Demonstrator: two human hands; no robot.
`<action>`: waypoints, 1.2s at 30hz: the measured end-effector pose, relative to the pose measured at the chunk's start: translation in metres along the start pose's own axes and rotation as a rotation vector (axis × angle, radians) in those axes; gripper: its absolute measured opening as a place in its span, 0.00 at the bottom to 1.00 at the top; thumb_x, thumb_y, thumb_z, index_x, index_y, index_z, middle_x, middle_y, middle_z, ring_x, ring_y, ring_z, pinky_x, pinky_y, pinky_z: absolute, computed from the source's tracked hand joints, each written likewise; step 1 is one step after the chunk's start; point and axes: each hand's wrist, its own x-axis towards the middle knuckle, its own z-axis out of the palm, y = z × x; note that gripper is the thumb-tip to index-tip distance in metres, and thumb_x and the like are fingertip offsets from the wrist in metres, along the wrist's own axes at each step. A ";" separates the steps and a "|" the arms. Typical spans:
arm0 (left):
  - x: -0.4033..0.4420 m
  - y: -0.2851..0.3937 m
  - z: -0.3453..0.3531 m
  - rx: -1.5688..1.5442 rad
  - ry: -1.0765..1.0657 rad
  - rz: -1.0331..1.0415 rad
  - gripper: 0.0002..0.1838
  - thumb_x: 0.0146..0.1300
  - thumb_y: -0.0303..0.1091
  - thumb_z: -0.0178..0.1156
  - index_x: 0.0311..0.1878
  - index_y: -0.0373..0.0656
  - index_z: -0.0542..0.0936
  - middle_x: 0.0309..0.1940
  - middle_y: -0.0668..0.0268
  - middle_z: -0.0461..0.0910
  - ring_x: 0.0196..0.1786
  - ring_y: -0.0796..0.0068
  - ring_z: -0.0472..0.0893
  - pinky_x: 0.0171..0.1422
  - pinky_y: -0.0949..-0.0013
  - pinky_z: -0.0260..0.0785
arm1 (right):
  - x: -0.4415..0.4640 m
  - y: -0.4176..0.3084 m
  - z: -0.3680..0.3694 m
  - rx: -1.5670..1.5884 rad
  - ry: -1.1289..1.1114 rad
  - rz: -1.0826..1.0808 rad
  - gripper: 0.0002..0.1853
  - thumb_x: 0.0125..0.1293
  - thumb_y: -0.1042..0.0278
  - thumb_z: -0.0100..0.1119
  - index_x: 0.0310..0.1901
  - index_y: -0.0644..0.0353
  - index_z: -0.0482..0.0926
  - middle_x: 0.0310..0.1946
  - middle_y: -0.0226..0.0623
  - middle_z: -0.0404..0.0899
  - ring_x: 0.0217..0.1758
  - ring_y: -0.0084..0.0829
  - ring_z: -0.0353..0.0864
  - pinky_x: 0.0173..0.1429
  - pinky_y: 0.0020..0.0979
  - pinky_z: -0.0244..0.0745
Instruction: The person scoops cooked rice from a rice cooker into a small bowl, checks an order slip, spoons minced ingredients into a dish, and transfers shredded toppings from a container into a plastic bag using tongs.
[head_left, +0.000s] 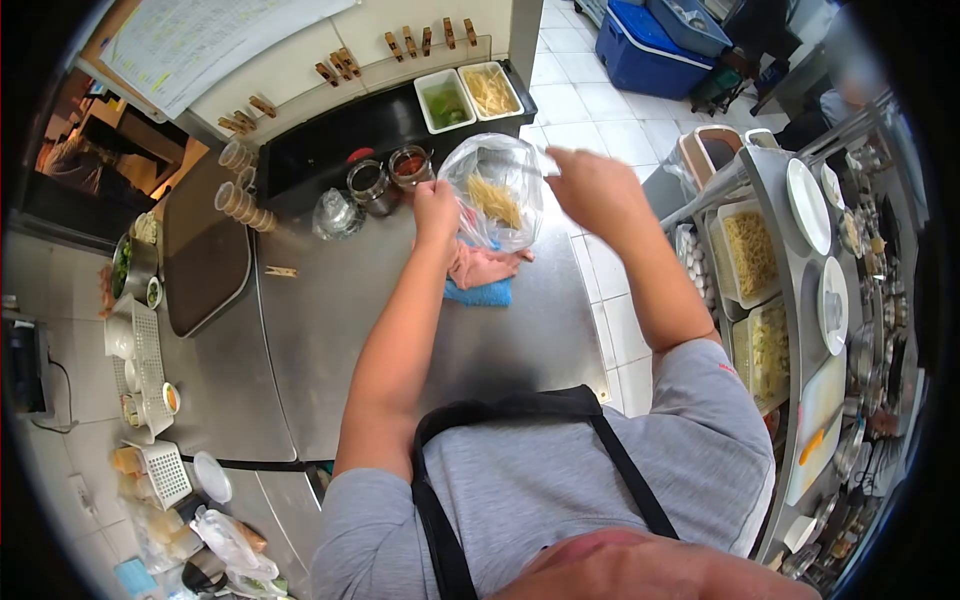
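Already, pale strips (492, 203) lie inside the clear plastic bag (527, 168) at upper centre, its mouth apparently not yet closed; 1 white tub (501, 114) above holds more. The left hand's (437, 213) fingers pinch the bag's edge; the blurred right hand's (592, 188), nearby, I cannot tell.

The left hand (437, 210) grips the left side of a clear bag (522, 172) with pale strips (493, 202) inside, while the right hand (592, 188), blurred, is just beside its right edge. A pink cloth (480, 265) and a blue cloth (485, 293) lie at the bag's near side on the steel counter (340, 330). Two jars (410, 168) stand left of the bag, two tubs (444, 103) lie beyond it, and a peg (282, 271) and brown tray (205, 240) are farther left.
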 end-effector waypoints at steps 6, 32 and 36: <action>-0.030 0.027 -0.004 -0.190 -0.111 -0.142 0.10 0.59 0.34 0.43 0.38 0.37 0.62 0.19 0.62 0.67 0.14 0.69 0.70 0.15 0.67 0.65 | 0.114 0.010 0.020 -0.093 -0.240 0.284 0.10 0.50 0.70 0.49 0.33 0.55 0.79 0.36 0.37 0.77 0.39 0.37 0.77 0.37 0.32 0.72; -0.024 0.020 0.000 -0.263 -0.089 -0.149 0.12 0.57 0.34 0.44 0.39 0.35 0.64 0.23 0.62 0.68 0.19 0.74 0.71 0.19 0.70 0.68 | 0.134 0.052 0.088 0.384 0.164 0.326 0.13 0.53 0.61 0.45 0.37 0.52 0.77 0.32 0.39 0.77 0.37 0.38 0.75 0.42 0.35 0.69; -0.021 0.017 0.000 -0.240 -0.074 -0.118 0.12 0.57 0.34 0.44 0.39 0.35 0.64 0.24 0.62 0.68 0.20 0.74 0.72 0.20 0.70 0.68 | 0.133 0.055 0.091 0.403 0.212 0.308 0.14 0.53 0.61 0.45 0.38 0.52 0.77 0.32 0.39 0.77 0.37 0.38 0.75 0.42 0.35 0.69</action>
